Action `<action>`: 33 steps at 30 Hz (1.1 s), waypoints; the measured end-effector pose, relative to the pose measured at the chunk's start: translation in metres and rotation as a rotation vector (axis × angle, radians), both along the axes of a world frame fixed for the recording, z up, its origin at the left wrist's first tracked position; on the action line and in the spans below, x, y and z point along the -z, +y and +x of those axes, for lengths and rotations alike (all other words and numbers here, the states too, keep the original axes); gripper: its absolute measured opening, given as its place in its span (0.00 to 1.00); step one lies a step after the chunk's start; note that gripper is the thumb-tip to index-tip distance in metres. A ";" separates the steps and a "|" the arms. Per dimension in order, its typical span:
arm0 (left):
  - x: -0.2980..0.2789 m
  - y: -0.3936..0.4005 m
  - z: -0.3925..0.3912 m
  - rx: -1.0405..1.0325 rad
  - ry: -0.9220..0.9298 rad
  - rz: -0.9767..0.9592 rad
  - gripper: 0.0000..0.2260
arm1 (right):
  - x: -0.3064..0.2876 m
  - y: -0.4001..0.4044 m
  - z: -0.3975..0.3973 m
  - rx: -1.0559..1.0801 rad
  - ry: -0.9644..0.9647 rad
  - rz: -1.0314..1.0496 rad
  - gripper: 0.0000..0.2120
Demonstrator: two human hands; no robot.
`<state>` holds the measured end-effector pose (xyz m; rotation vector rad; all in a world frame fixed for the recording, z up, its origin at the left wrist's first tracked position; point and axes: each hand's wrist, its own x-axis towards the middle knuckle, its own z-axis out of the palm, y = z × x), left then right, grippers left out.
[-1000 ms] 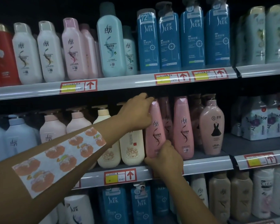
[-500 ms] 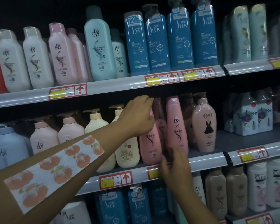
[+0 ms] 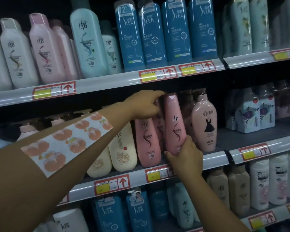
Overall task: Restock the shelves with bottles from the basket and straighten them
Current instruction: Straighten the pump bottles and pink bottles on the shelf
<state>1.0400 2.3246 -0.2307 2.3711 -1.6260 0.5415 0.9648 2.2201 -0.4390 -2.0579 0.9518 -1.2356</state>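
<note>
right hand now grips bottle | pink, tilted left

The scene is dim with a cool bluish cast. Light falls from above and in front, laying pale glare streaks along the shelf rails and bright glints on the wrapped blue bottles at 12 o'clock. Deep shadow fills the gaps under each shelf. Edges at 3 and 9 o'clock bow and smear; label print is soft throughout.
</note>
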 end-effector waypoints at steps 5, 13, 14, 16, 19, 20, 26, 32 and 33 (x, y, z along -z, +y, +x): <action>-0.003 0.003 0.005 0.048 0.176 -0.053 0.29 | 0.001 0.005 0.007 0.052 0.077 -0.023 0.29; -0.001 0.004 0.006 0.071 0.196 -0.079 0.28 | 0.011 -0.004 0.006 0.046 0.051 -0.100 0.29; 0.000 0.004 0.005 0.069 0.194 -0.080 0.28 | 0.013 -0.004 0.006 0.046 0.038 -0.104 0.30; 0.000 0.004 0.005 0.068 0.193 -0.085 0.28 | 0.016 -0.005 0.006 0.054 0.024 -0.118 0.31; -0.001 0.006 0.005 0.076 0.207 -0.095 0.27 | 0.023 -0.003 0.008 0.072 0.016 -0.160 0.31; -0.002 0.007 0.005 0.080 0.219 -0.098 0.27 | 0.025 -0.002 0.009 0.079 0.011 -0.175 0.31; -0.002 0.008 0.006 0.089 0.233 -0.118 0.25 | 0.032 -0.001 0.011 0.071 0.033 -0.229 0.35; -0.002 0.011 0.007 0.094 0.247 -0.151 0.24 | 0.033 -0.003 0.008 0.070 0.111 -0.266 0.39; -0.001 0.011 0.007 0.094 0.246 -0.153 0.24 | 0.033 -0.003 0.008 0.068 0.117 -0.268 0.40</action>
